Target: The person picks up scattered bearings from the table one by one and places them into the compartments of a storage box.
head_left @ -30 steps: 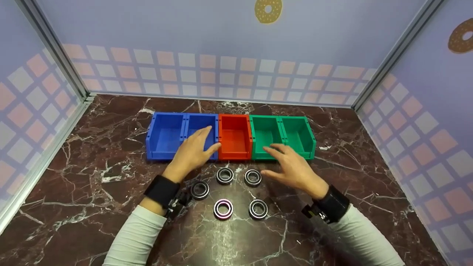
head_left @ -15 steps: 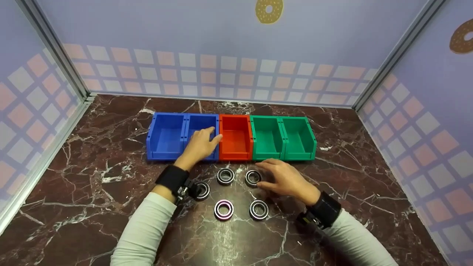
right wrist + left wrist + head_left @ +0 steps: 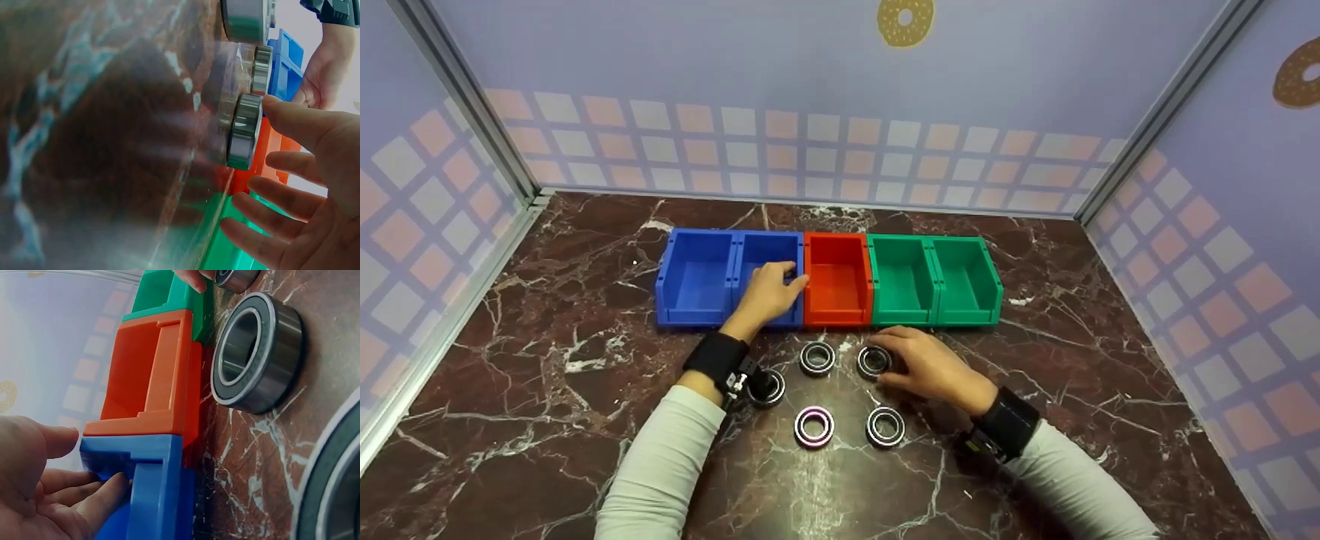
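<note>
My left hand [image 3: 769,291] reaches over the right-hand blue bin [image 3: 750,255], its fingers inside and its thumb beside the wall shared with the red bin [image 3: 838,289]. The left wrist view shows thumb and fingers apart, with nothing between them. On the right, my right hand [image 3: 930,367] is around the near side of a metal ball bearing [image 3: 861,363] lying flat on the table. In the right wrist view its thumb tip is right at that bearing's [image 3: 244,132] edge, and the other fingers are spread and extended.
More bearings lie in front of the bins: one at centre [image 3: 804,360], one partly under the left wrist camera [image 3: 780,390], one pink-rimmed [image 3: 799,427], one lower right [image 3: 871,427]. A left blue bin [image 3: 697,281] and two green bins [image 3: 901,281] complete the row.
My right hand has come down and left from in front of the green bins to the upper right bearing. My left hand has shifted slightly right and lower at the blue bin.
</note>
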The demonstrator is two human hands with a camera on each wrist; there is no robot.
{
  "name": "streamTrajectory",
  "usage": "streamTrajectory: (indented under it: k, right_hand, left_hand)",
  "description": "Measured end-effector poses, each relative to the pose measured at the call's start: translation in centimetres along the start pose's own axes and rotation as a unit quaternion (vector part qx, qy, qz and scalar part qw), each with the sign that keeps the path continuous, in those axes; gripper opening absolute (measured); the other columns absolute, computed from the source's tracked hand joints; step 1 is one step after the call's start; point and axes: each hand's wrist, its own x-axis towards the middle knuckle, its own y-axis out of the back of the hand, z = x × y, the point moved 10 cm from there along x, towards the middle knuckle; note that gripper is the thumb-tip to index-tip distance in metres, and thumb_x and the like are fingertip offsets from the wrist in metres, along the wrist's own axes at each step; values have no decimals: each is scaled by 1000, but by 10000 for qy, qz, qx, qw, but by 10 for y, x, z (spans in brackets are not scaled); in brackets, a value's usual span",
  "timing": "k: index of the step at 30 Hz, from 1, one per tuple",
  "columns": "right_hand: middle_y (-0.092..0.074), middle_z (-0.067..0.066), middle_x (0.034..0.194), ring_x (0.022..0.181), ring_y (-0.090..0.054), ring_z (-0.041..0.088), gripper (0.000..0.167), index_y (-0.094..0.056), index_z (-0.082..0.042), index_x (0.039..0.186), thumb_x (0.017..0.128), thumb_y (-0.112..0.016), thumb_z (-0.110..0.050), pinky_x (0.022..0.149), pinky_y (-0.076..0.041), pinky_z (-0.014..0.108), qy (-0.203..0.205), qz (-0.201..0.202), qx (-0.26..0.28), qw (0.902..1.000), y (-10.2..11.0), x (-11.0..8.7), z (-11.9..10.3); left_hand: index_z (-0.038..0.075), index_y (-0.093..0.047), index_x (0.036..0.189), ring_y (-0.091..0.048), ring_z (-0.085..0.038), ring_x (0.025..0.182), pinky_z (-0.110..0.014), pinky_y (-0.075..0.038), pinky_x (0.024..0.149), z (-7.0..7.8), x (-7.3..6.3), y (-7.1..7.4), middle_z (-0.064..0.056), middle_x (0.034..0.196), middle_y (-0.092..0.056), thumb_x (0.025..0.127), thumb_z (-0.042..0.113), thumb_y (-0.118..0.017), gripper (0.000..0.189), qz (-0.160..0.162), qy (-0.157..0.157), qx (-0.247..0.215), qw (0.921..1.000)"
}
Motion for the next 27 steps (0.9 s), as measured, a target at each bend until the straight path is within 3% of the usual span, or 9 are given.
streamTrajectory:
  k: [18,27]
  right_hand:
    - [-67,7,125,119,-61,24,51,-65,-12,130,81,-79,-17,104,-51,39,361,-182,186,9990,-11,8,-11]
    - [-66,8,128,121,-60,25,53,-64,-12,130,80,-78,-12,106,-50,40,394,-320,120,9986,-15,10,-13]
  left_hand:
    - [-3,-47,144,-40,-33,143,-43,-35,120,-12,-1,-5,-21,150,-46,98,28,-60,56,-350,566,-603,9960]
    - [-1,-47,144,-39,-33,144,-44,-35,120,-15,-1,-6,-20,151,-46,98,30,-60,57,-408,618,-693,9948]
